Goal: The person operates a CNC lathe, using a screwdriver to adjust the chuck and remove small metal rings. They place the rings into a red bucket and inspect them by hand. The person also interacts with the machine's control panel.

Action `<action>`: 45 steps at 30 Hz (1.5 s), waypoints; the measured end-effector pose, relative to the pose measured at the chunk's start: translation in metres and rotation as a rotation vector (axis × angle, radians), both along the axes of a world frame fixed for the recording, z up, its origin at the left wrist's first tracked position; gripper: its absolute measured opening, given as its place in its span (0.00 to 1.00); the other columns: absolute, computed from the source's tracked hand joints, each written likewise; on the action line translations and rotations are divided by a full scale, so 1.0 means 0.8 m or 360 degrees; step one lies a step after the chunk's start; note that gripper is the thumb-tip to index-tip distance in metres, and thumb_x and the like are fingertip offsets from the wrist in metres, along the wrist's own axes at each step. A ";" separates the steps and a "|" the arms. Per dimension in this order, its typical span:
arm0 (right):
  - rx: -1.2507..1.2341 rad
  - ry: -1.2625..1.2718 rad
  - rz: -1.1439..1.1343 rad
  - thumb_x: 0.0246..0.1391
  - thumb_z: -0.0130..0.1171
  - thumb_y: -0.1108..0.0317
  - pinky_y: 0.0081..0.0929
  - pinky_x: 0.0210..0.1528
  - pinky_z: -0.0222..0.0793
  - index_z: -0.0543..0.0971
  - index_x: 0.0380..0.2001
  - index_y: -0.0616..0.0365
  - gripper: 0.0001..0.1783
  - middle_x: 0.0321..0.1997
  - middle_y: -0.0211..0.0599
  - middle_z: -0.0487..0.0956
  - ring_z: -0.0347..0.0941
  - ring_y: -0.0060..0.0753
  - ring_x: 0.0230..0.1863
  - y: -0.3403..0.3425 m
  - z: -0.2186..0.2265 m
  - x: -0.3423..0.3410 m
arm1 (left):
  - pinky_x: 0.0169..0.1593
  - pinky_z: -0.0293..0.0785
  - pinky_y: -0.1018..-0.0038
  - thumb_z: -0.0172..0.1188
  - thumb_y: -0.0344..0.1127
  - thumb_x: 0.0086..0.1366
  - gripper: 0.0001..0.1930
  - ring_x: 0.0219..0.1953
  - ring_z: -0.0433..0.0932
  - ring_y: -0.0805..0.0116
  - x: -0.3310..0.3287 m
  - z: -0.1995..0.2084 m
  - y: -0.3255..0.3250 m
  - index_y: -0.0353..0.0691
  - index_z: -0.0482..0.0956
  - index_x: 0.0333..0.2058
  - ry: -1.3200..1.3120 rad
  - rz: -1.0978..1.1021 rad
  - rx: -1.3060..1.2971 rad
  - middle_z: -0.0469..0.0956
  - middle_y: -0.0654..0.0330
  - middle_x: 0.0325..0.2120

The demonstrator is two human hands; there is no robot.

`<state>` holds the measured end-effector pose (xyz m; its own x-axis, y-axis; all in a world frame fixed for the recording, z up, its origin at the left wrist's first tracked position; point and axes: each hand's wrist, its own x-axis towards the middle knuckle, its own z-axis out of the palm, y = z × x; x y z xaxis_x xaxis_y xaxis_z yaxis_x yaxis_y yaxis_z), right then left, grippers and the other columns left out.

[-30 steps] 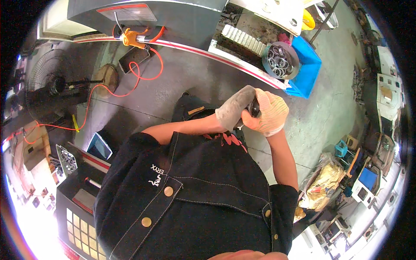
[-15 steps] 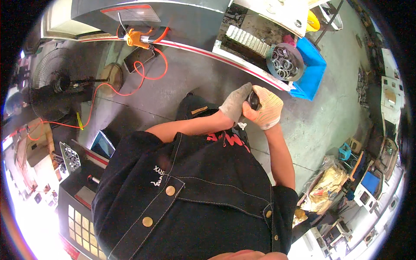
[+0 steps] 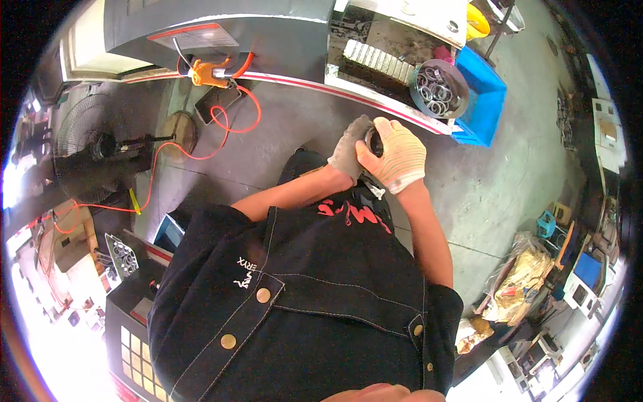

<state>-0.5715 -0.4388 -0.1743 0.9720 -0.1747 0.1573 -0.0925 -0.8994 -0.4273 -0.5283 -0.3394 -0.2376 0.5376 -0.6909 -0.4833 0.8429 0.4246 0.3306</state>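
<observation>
In front of my body, both gloved hands meet around a dark ring-like part. My left hand, in a grey glove, is closed against its left side. On the other side my right hand grips it, with the thumb across the front and the fingers over the top; this glove is cream with fine stripes. Much of the part is covered by the gloves. Beyond my hands, a round metal pan holds several shiny metal rings.
A blue bin sits beside the pan, near a row of pale blocks on the machine ledge. At left, an orange air gun hangs with its red hose looping past a fan. Gold wrapping lies at right.
Both hands have shifted slightly left and up with the part. It has turned, and its ring-like rim shows more now. The surroundings have shifted a little in the view.
</observation>
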 end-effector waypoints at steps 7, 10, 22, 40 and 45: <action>0.0039 -0.0118 0.0068 0.36 0.57 0.49 0.37 0.26 0.65 0.72 0.24 0.55 0.19 0.22 0.41 0.73 0.71 0.45 0.25 0.001 -0.015 0.008 | 0.38 0.70 0.71 0.38 0.56 0.64 0.21 0.36 0.73 0.70 0.009 -0.023 0.001 0.47 0.71 0.41 0.0112 -0.0181 -0.0041 0.74 0.65 0.35; 0.0159 -0.0458 0.0142 0.34 0.58 0.52 0.37 0.23 0.63 0.72 0.20 0.55 0.17 0.18 0.41 0.71 0.69 0.45 0.21 0.002 -0.023 0.019 | 0.21 0.64 0.74 0.40 0.57 0.61 0.19 0.24 0.71 0.73 0.016 -0.031 0.008 0.51 0.72 0.35 -0.0144 -0.0346 0.0239 0.74 0.70 0.27; 0.0063 -0.0133 0.0312 0.34 0.59 0.54 0.34 0.21 0.63 0.74 0.18 0.56 0.15 0.14 0.41 0.70 0.69 0.45 0.18 0.015 -0.034 0.055 | 0.13 0.53 0.75 0.40 0.53 0.59 0.14 0.12 0.64 0.74 0.063 0.019 0.025 0.57 0.72 0.27 0.0384 -0.0696 0.0626 0.71 0.73 0.18; 0.3252 -0.0342 -0.1361 0.47 0.57 0.47 0.30 0.46 0.68 0.73 0.41 0.54 0.25 0.41 0.30 0.74 0.71 0.31 0.42 0.091 -0.142 0.102 | 0.29 0.71 0.58 0.50 0.48 0.54 0.17 0.25 0.76 0.50 0.139 -0.020 0.064 0.39 0.72 0.23 -0.2902 -0.0521 0.1310 0.74 0.49 0.20; 0.3120 -0.0786 -0.1442 0.46 0.59 0.50 0.28 0.44 0.68 0.74 0.37 0.57 0.23 0.38 0.31 0.73 0.70 0.28 0.39 0.057 -0.164 0.114 | 0.28 0.69 0.56 0.44 0.53 0.60 0.19 0.25 0.75 0.47 0.145 -0.006 0.028 0.43 0.70 0.26 -0.2846 -0.0522 0.1376 0.74 0.49 0.20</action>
<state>-0.4805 -0.3935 -0.3053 0.5130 -0.6220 -0.5915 0.2536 0.7682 -0.5879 -0.4126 -0.3171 -0.2428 0.6225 -0.7670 0.1555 -0.6060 -0.3467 0.7159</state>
